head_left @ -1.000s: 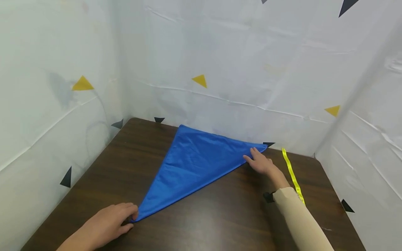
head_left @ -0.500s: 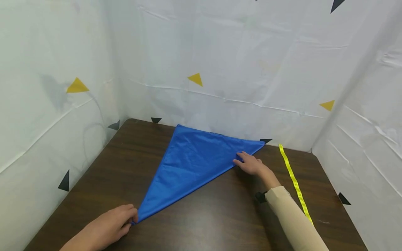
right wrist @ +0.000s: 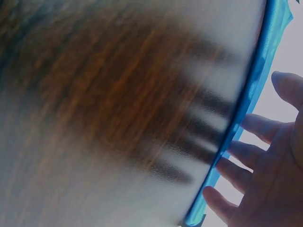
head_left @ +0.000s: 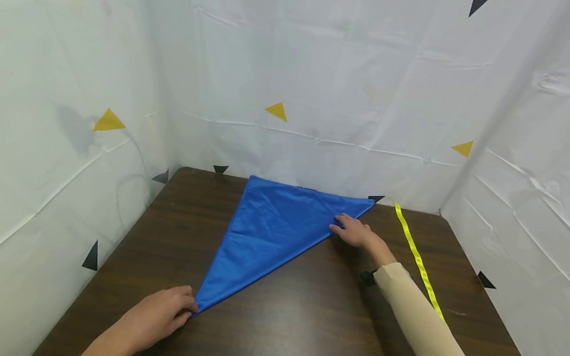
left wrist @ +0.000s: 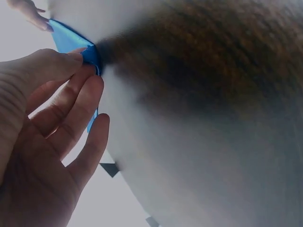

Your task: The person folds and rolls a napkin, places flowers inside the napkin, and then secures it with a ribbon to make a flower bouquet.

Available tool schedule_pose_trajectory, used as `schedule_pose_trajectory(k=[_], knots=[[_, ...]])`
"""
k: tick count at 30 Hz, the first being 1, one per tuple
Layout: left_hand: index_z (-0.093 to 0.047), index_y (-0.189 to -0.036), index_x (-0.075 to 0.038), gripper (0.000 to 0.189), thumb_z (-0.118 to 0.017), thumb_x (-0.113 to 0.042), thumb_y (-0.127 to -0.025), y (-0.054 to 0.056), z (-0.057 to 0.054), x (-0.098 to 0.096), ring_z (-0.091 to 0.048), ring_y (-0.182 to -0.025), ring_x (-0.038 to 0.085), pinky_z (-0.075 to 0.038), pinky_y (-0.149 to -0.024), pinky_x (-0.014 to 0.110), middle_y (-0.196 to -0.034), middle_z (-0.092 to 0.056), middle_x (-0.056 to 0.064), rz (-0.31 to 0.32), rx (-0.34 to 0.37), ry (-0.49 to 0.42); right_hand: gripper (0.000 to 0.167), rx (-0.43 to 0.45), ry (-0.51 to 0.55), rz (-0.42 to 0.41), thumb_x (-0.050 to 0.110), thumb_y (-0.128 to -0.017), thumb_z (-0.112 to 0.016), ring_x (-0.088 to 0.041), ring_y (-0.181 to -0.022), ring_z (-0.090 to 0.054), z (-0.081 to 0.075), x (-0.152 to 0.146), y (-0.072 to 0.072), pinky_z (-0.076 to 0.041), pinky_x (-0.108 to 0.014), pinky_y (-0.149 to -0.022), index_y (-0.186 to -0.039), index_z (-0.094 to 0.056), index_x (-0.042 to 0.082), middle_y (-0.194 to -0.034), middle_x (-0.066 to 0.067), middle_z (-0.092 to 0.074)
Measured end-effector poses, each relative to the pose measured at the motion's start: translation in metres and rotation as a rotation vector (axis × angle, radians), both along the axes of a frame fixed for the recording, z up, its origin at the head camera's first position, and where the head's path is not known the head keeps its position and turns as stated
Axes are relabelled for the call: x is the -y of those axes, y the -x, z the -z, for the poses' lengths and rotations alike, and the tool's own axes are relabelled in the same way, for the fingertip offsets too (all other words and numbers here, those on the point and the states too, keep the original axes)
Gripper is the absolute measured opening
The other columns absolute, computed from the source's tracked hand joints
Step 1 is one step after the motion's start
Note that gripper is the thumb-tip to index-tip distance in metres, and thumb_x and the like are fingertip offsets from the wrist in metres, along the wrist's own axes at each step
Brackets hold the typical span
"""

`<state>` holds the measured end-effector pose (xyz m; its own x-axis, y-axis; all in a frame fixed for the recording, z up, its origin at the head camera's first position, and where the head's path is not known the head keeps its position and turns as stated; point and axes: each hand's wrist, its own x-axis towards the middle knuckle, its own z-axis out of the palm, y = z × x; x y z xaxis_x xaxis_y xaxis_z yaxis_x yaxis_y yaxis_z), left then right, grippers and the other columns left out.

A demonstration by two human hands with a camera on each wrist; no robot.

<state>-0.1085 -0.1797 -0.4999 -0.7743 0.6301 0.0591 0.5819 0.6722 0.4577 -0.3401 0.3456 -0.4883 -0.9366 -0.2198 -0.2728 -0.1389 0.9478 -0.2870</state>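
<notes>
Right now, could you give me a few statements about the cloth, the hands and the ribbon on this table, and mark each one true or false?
1. The blue cloth lies folded into a triangle on the brown table. True.
2. The left hand pinches the cloth's nearest corner. True; the left wrist view shows its fingers closed on the blue tip.
3. The right hand is holding the yellow ribbon. False; it rests flat on the cloth's edge near the far right corner, and the ribbon lies apart, to its right.
4. The ribbon is coiled in a heap. False; it lies stretched out in a line.
5. The cloth is red. False; it is blue.
</notes>
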Motion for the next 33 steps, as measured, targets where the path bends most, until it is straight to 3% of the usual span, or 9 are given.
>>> schedule_pose_trajectory(k=[7, 10, 20, 27, 33], knots=[[-0.084, -0.096, -0.024, 0.013, -0.087, -0.013, -0.090, 0.002, -0.002, 0.001, -0.049, -0.088, 0.000, -0.051, -0.068, 0.025, -0.100, -0.060, -0.017, -0.005, -0.034, 0.048, 0.075, -0.010, -0.002, 0.010, 0.055, -0.112, -0.042, -0.052, -0.162, -0.025, -0.006, 0.009, -0.007, -0.016, -0.082, -0.122, -0.167, -0.035, 0.003, -0.174, -0.027, -0.028], [-0.085, -0.095, -0.024, 0.013, -0.088, -0.013, -0.089, 0.001, -0.002, 0.000, -0.051, -0.086, -0.001, -0.051, -0.068, 0.025, -0.099, -0.062, -0.018, 0.011, -0.057, 0.041, 0.075, -0.004, 0.002, 0.015, 0.054, -0.112, -0.043, -0.052, -0.162, -0.023, -0.006, 0.011, -0.007, -0.015, -0.082, -0.123, -0.167, -0.034, 0.004, -0.175, -0.026, -0.027], [-0.066, -0.096, -0.029, 0.027, -0.086, -0.013, -0.091, 0.001, -0.001, -0.006, -0.055, -0.081, -0.004, -0.051, -0.067, 0.027, -0.092, -0.061, -0.022, -0.022, -0.019, -0.022, 0.076, -0.007, -0.019, 0.009, 0.057, -0.112, -0.043, -0.053, -0.161, -0.024, -0.007, 0.012, -0.006, -0.018, -0.082, -0.122, -0.167, -0.035, 0.005, -0.175, -0.026, -0.028], [-0.072, -0.090, -0.030, 0.019, -0.086, -0.016, -0.092, 0.002, 0.004, -0.007, -0.047, -0.078, -0.003, -0.046, -0.065, 0.025, -0.088, -0.055, -0.022, -0.030, -0.040, -0.014, 0.076, -0.017, -0.026, 0.000, 0.056, -0.112, -0.042, -0.053, -0.160, -0.027, -0.004, 0.012, -0.004, -0.019, -0.082, -0.121, -0.166, -0.036, 0.004, -0.173, -0.025, -0.031], [-0.071, -0.093, -0.030, 0.022, -0.083, -0.012, -0.094, 0.001, 0.008, -0.005, -0.049, -0.079, -0.004, -0.048, -0.066, 0.024, -0.091, -0.056, -0.021, -0.041, 0.028, -0.069, 0.078, -0.016, -0.021, 0.007, 0.058, -0.111, -0.043, -0.053, -0.160, -0.026, -0.005, 0.013, -0.005, -0.017, -0.082, -0.122, -0.167, -0.035, 0.004, -0.173, -0.026, -0.031]])
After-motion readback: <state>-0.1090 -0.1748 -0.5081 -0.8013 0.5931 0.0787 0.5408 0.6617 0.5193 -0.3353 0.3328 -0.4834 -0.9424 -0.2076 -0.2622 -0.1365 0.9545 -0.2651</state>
